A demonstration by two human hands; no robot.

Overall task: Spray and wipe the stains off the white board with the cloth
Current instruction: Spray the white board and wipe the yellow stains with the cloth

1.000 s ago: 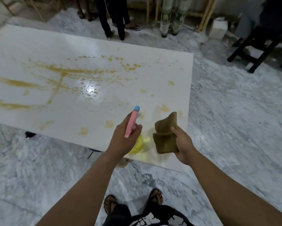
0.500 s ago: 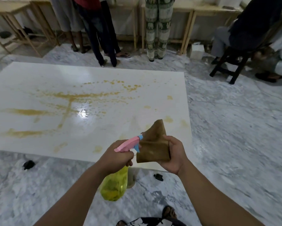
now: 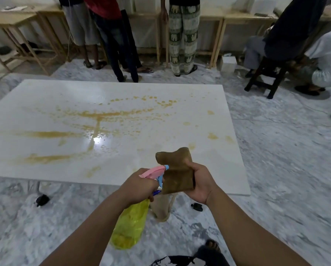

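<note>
A large white board [image 3: 45, 104] lies low over the marble floor, streaked and spotted with orange-yellow stains [image 3: 103, 114]. My left hand [image 3: 137, 186] grips a spray bottle [image 3: 130, 225] with a yellow body and a pink and blue head; the nozzle points right at a brown cloth [image 3: 177, 173]. My right hand [image 3: 201, 181] holds that folded cloth upright. Both hands hover over the board's near edge, close together.
Several people stand at the board's far side [image 3: 114, 39], by wooden tables [image 3: 13, 22]. A person sits on a dark stool [image 3: 264, 73] at the far right. Small black objects [image 3: 42, 200] lie on the floor under the near edge. My sandalled foot [image 3: 211, 244] is below.
The view has tilted up, showing more of the room. The bottle has swung from pointing at the board to pointing sideways at the cloth, and both hands have come together.
</note>
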